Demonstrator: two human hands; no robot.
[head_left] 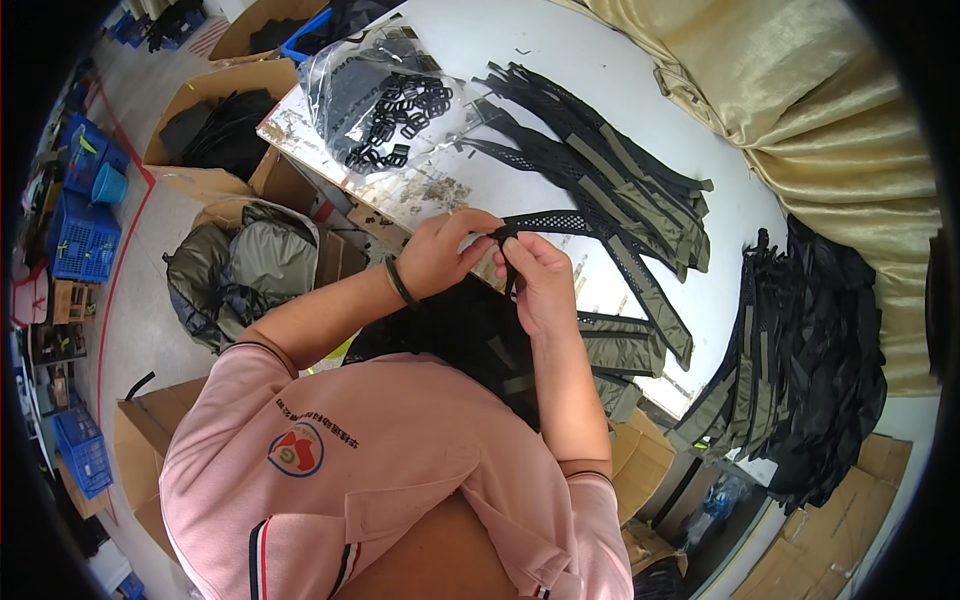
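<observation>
My left hand (450,250) and my right hand (540,280) meet at the table's near edge, both with fingers pinched. Between them they hold the narrow end of a strap (560,222) with black mesh and an olive fabric panel, which looks like a backpack shoulder strap. Its wider part stretches right across the white table (490,45). A short black webbing tail hangs below my fingers; whether a buckle is on it is hidden. Beyond my hands, a clear plastic bag (335,85) lies with several black plastic slide buckles (415,105). To their right is a pile of similar straps (610,160).
A thick stack of black and olive straps (770,350) hangs at the table's right end, beside a gold curtain (800,120). On the left stand cardboard boxes (215,125) with dark fabric and olive bags (245,265). Blue crates (85,235) line the far left floor.
</observation>
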